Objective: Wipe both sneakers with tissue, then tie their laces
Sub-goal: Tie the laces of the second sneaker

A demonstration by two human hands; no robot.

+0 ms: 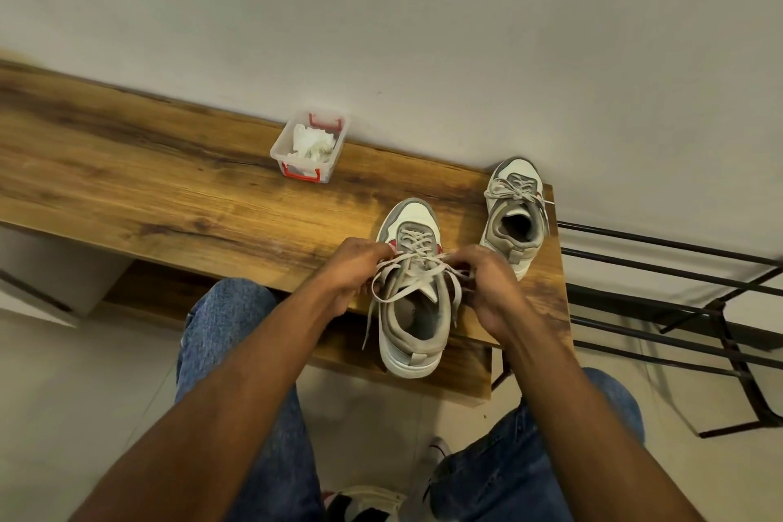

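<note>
Lace-tying is underway: at centre frame the left hand (351,271) and right hand (487,284) each pinch the laces (417,263) of the near sneaker (413,322). Next, I'd guess, looping a bow.

1. A long wooden bench top with dark, knotty grain (169,182) runs slantwise across the view; its far edge lies against a plain off-white wall (423,13).
2. A small clear plastic box with red clip handles (279,148) stands on the bench top near its far edge, close to the wall.
3. A black metal rack of thin parallel bars (678,292) stands just beyond the bench top's right end.
4. Pale floor tiles (84,394) lie below the bench top's near edge; blue denim trouser legs (229,335) show there too.
</note>
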